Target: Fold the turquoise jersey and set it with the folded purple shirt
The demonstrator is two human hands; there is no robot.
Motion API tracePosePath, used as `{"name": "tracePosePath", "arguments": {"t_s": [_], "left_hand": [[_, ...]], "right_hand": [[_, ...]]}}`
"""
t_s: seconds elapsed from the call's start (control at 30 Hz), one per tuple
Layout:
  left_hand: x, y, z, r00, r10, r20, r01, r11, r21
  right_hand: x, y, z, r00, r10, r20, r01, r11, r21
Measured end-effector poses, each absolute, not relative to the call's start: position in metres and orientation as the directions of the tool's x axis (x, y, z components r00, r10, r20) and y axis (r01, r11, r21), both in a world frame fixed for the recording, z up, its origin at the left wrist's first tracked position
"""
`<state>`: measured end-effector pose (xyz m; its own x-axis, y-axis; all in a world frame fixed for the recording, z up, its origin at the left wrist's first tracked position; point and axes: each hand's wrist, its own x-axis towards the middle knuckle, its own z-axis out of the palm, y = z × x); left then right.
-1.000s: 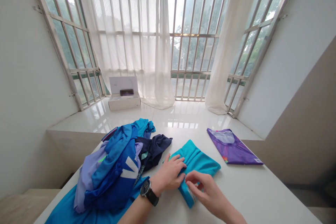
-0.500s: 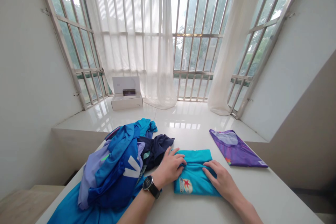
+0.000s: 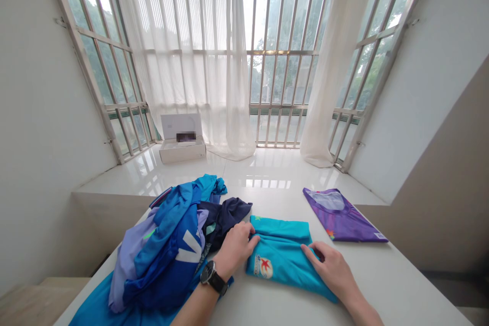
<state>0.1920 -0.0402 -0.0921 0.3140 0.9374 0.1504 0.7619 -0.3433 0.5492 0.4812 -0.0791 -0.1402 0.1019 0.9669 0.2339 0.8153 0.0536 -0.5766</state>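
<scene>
A folded teal shirt [image 3: 284, 257] with a red star print lies on the white table [image 3: 385, 285] in front of me. My left hand [image 3: 237, 247], with a black watch on the wrist, pinches the shirt's left edge, fingers curled round the cloth. On the shirt's right edge rests my right hand [image 3: 330, 267], its fingers closed on the fabric there.
A heap of blue, lilac and navy clothes [image 3: 171, 244] lies to the left. A folded purple shirt [image 3: 342, 214] sits at the right. Behind the table, a white box [image 3: 181, 140] stands on a glossy sill below barred windows and sheer curtains [image 3: 198, 56].
The teal shirt went from a slanted, half-folded bundle to a flat rectangle with the star print showing. Both hands moved from its top to its left and right edges.
</scene>
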Motion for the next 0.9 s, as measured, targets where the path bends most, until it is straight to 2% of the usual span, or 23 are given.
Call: {"name": "tracePosePath", "arguments": {"t_s": [0.3, 0.7, 0.9], "left_hand": [[0.191, -0.038, -0.096, 0.236, 0.971, 0.032, 0.814, -0.215, 0.539], [0.192, -0.031, -0.105, 0.235, 0.970, 0.064, 0.690, -0.212, 0.692], [0.192, -0.031, -0.102, 0.225, 0.974, 0.019, 0.716, -0.178, 0.675]], "right_hand": [[0.493, -0.074, -0.149, 0.079, 0.983, 0.167, 0.786, 0.042, -0.617], [0.493, -0.079, -0.142, 0.018, 0.990, 0.139, 0.784, 0.073, -0.616], [0.492, -0.082, -0.139, 0.016, 0.989, 0.144, 0.787, 0.076, -0.613]]}}
